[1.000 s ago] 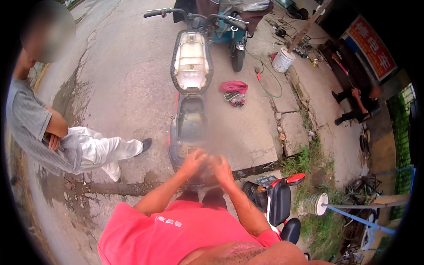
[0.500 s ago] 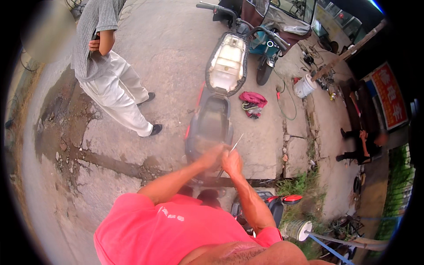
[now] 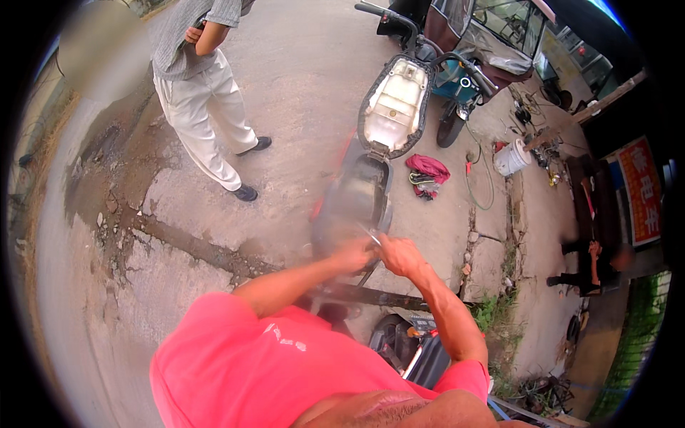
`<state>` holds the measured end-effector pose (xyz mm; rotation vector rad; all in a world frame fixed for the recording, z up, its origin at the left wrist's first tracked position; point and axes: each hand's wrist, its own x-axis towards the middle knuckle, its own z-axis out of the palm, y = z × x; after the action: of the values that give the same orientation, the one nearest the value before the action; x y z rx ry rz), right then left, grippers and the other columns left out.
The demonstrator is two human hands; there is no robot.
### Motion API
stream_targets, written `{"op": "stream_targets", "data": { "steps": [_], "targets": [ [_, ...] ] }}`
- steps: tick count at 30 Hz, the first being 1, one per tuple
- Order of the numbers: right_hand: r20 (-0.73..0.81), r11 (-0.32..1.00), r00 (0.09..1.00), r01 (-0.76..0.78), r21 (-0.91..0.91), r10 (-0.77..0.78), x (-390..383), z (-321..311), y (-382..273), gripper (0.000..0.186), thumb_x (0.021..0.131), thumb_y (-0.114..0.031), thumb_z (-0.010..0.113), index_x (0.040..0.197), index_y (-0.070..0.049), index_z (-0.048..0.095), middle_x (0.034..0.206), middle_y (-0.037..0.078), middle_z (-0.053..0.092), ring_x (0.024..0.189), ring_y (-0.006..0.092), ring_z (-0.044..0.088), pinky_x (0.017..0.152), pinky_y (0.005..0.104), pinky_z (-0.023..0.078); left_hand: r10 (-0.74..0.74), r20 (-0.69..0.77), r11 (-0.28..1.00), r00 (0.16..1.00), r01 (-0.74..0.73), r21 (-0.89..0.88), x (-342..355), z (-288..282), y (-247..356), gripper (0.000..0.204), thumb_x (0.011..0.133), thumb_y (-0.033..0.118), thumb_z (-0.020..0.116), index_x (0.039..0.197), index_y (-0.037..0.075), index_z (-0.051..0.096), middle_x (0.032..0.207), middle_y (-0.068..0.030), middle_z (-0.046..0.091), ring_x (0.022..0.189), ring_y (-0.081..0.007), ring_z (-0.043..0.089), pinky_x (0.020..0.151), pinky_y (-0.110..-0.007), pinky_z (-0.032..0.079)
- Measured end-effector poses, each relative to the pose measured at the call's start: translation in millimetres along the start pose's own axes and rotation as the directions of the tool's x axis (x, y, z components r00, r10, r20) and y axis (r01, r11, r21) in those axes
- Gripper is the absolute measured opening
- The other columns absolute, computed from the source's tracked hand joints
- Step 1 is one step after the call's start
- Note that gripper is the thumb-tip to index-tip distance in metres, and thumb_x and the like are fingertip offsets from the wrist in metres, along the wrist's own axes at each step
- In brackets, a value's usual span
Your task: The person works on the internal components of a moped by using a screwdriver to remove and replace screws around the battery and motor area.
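In front of me stands an electric scooter, its seat (image 3: 382, 118) flipped up to show a white underside, with the dark storage well (image 3: 360, 189) exposed. My right hand (image 3: 398, 253) is closed on a thin metal tool (image 3: 369, 233) over the scooter's rear. My left hand (image 3: 357, 253) is right beside it, fingers curled near the tool and blurred; what they grip is unclear. A pink cloth bundle (image 3: 427, 170) lies on the pavement right of the scooter.
A person (image 3: 203, 121) stands at the upper left. Another person (image 3: 592, 264) sits at the right. Behind are a covered three-wheeler (image 3: 485, 43), a white bucket with a pole (image 3: 510, 157) and a green hose (image 3: 485, 200). A second scooter (image 3: 403, 349) is below.
The thin tool has become visible in my hands and now tilts the other way. The standing person has stepped away from the scooter, and the view has turned.
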<state>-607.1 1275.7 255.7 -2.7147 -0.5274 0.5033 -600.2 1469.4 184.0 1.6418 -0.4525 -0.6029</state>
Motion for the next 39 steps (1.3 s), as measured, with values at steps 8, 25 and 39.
{"op": "stream_targets", "data": {
  "steps": [8, 25, 39],
  "targets": [
    [-0.342, 0.992, 0.937, -0.035, 0.119, 0.074, -46, -40, -75, 0.037, 0.092, -0.031, 0.072, 0.115, -0.004, 0.069, 0.097, 0.018, 0.072, 0.078, 0.0369, 0.069, 0.076, 0.0463, 0.056, -0.047, -0.136, 0.983, 0.99, 0.07, 0.169, 3, 14, -17, 0.03, 0.099, 0.025, 0.06, 0.121, 0.007, 0.07, 0.106, -0.0239, 0.073, 0.103, -0.041, 0.071, 0.088, -0.046, 0.055],
    [0.169, 0.329, 0.748, -0.467, 0.821, 0.642, -20, 19, -35, 0.084, 0.1, -0.069, 0.047, 0.09, 0.009, 0.075, 0.071, 0.017, 0.071, 0.054, 0.0217, 0.064, 0.052, 0.0329, 0.049, -0.155, -0.036, 0.978, 0.987, 0.159, 0.132, -2, 4, 29, 0.031, 0.102, 0.029, 0.057, 0.118, 0.004, 0.065, 0.083, -0.0208, 0.071, 0.067, -0.0352, 0.071, 0.063, -0.046, 0.054],
    [0.264, 0.55, 0.729, -0.661, 0.511, 0.631, -4, -16, -15, 0.087, 0.097, -0.072, 0.046, 0.085, 0.009, 0.078, 0.073, 0.018, 0.074, 0.061, 0.0255, 0.071, 0.071, 0.0381, 0.057, 0.035, -0.053, 0.977, 0.998, -0.024, 0.21, 10, 9, 5, 0.035, 0.098, 0.024, 0.057, 0.127, 0.004, 0.062, 0.113, -0.0271, 0.07, 0.108, -0.0454, 0.066, 0.091, -0.053, 0.051]
  ]
}}
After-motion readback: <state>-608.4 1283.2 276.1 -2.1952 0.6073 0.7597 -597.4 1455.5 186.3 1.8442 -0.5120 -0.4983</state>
